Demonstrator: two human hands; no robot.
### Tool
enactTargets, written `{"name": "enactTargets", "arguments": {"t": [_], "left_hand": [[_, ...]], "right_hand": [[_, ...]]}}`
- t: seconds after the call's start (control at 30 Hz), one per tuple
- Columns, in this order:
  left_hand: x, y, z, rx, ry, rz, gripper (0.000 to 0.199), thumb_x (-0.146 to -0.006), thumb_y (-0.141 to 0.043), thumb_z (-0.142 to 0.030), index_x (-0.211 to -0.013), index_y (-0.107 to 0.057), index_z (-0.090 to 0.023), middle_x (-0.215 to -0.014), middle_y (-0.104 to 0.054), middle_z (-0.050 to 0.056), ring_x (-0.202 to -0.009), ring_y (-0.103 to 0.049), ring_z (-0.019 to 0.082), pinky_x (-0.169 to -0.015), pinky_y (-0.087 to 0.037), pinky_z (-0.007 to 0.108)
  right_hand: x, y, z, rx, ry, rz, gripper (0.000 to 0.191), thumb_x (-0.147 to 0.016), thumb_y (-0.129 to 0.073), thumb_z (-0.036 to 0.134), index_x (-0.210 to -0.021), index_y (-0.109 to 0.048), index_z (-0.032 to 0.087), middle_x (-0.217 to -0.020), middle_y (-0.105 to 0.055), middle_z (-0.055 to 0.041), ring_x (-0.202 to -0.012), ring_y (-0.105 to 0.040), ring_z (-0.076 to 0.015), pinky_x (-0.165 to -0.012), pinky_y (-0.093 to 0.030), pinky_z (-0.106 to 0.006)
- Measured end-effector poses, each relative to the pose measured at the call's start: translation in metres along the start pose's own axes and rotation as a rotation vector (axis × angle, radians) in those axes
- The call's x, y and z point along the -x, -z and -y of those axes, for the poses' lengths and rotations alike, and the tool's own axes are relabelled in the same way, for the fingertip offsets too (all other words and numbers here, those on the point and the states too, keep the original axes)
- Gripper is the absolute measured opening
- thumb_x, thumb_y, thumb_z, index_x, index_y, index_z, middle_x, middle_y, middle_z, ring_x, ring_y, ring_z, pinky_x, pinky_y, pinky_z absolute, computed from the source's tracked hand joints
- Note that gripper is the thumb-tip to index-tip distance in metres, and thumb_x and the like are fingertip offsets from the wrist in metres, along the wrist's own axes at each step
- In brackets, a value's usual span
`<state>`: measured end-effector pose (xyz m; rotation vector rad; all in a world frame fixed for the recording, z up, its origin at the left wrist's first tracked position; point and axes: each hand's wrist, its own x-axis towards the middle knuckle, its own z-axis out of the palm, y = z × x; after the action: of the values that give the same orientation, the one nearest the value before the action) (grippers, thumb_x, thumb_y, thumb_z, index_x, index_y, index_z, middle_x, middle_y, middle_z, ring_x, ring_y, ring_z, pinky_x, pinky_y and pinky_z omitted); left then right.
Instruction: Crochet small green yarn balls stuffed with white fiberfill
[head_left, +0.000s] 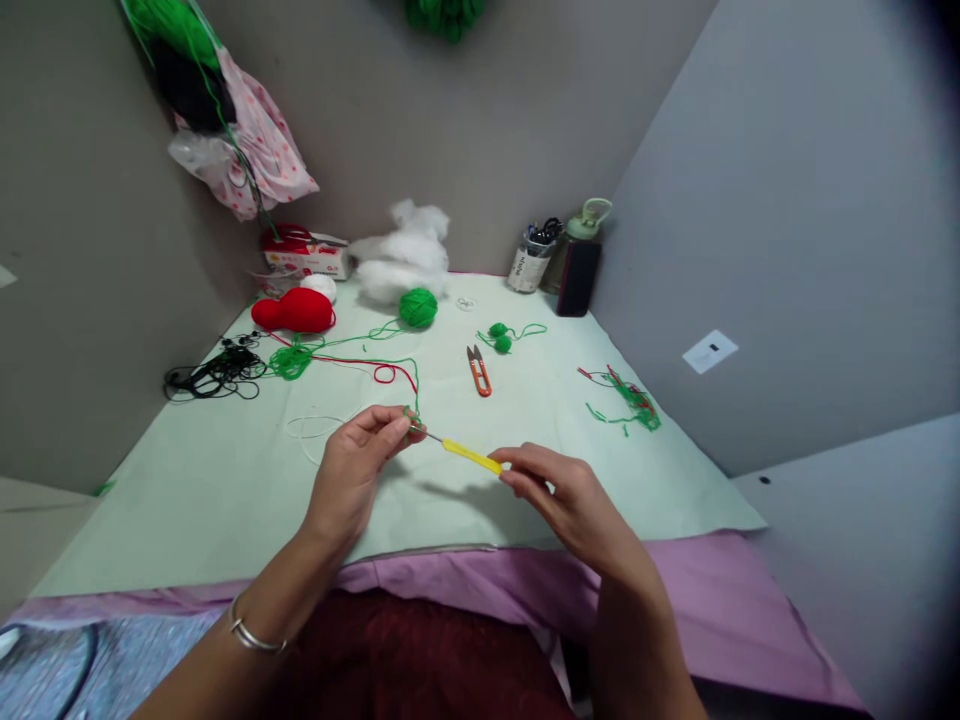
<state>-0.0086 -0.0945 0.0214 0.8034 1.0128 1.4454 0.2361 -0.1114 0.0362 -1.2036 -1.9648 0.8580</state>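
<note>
My left hand (358, 462) pinches a small piece of green yarn work (412, 418) above the near middle of the table. From it a green strand and a red strand run back toward the far left. My right hand (559, 490) grips the end of a yellow-handled crochet hook (471, 456) between thumb and fingers. The hook's metal tip reaches to the green piece at my left fingertips; whether it passes through a loop is too small to tell. Beyond my hands lie orange thread snips (480, 372), blades pointing away.
A green yarn ball (418, 308), red yarn (294, 311) and white stuffing (405, 255) sit at the back. Black yarn (217, 372) is tangled left; yarn scraps (634, 402) lie right. Two small green balls (501, 338), a pen holder (529, 262) and phone (580, 279) stand farther back.
</note>
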Motion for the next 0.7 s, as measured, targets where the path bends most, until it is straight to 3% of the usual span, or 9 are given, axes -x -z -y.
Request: {"name": "enactTargets", "arguments": {"t": [0.2, 0.33, 0.43, 0.53, 0.6, 0.7], "left_hand": [[0.003, -0.001, -0.002, 0.012, 0.02, 0.038, 0.015, -0.077, -0.085, -0.03, -0.079, -0.077, -0.018, -0.083, -0.075, 0.002, -0.083, -0.068, 0.014, -0.088, -0.057, 0.028], [0.004, -0.002, -0.004, 0.06, 0.044, 0.041, 0.017, -0.077, -0.086, -0.03, -0.077, -0.075, -0.016, -0.083, -0.072, 0.001, -0.081, -0.067, 0.013, -0.086, -0.057, 0.026], [0.002, -0.002, -0.005, 0.087, 0.045, 0.02, 0.018, -0.077, -0.086, -0.029, -0.076, -0.073, -0.015, -0.084, -0.07, 0.001, -0.08, -0.066, 0.012, -0.085, -0.057, 0.025], [0.002, -0.002, -0.004, 0.077, 0.051, 0.017, 0.018, -0.078, -0.085, -0.029, -0.077, -0.073, -0.015, -0.086, -0.069, 0.001, -0.083, -0.065, 0.012, -0.085, -0.056, 0.025], [0.004, -0.004, -0.002, 0.066, 0.081, 0.034, 0.018, -0.077, -0.086, -0.029, -0.078, -0.073, -0.016, -0.087, -0.07, 0.001, -0.083, -0.065, 0.012, -0.085, -0.056, 0.025], [0.011, -0.007, 0.001, 0.049, 0.146, 0.074, 0.02, -0.077, -0.087, -0.032, -0.079, -0.073, -0.017, -0.087, -0.069, 0.0, -0.082, -0.065, 0.011, -0.085, -0.054, 0.024]], "right_hand": [[0.004, -0.009, 0.003, -0.064, -0.142, 0.263, 0.023, -0.099, -0.062, 0.036, -0.113, -0.074, 0.023, -0.074, -0.065, 0.0008, -0.063, -0.055, -0.0123, -0.063, -0.044, -0.027], [0.005, -0.012, 0.008, -0.089, -0.021, 0.336, 0.022, -0.101, -0.06, 0.032, -0.096, -0.078, 0.021, -0.086, -0.063, -0.0024, -0.079, -0.058, -0.0132, -0.072, -0.044, -0.027], [0.006, -0.017, 0.006, -0.351, -0.068, 0.268, 0.018, -0.097, -0.066, 0.033, -0.091, -0.08, 0.023, -0.08, -0.058, -0.0002, -0.071, -0.055, -0.0107, -0.064, -0.042, -0.024], [0.005, -0.027, 0.004, -0.756, -0.161, 0.101, 0.013, -0.093, -0.071, 0.035, -0.094, -0.079, 0.025, -0.079, -0.062, 0.0021, -0.058, -0.058, -0.0077, -0.059, -0.047, -0.023], [0.002, -0.034, 0.006, -0.925, -0.166, -0.038, 0.01, -0.09, -0.076, 0.034, -0.091, -0.078, 0.024, -0.081, -0.067, 0.0016, -0.061, -0.066, -0.0098, -0.063, -0.054, -0.024], [-0.003, -0.042, 0.012, -0.986, -0.137, -0.18, 0.007, -0.088, -0.079, 0.03, -0.089, -0.078, 0.023, -0.085, -0.073, -0.0001, -0.072, -0.074, -0.0133, -0.072, -0.06, -0.026]]}}
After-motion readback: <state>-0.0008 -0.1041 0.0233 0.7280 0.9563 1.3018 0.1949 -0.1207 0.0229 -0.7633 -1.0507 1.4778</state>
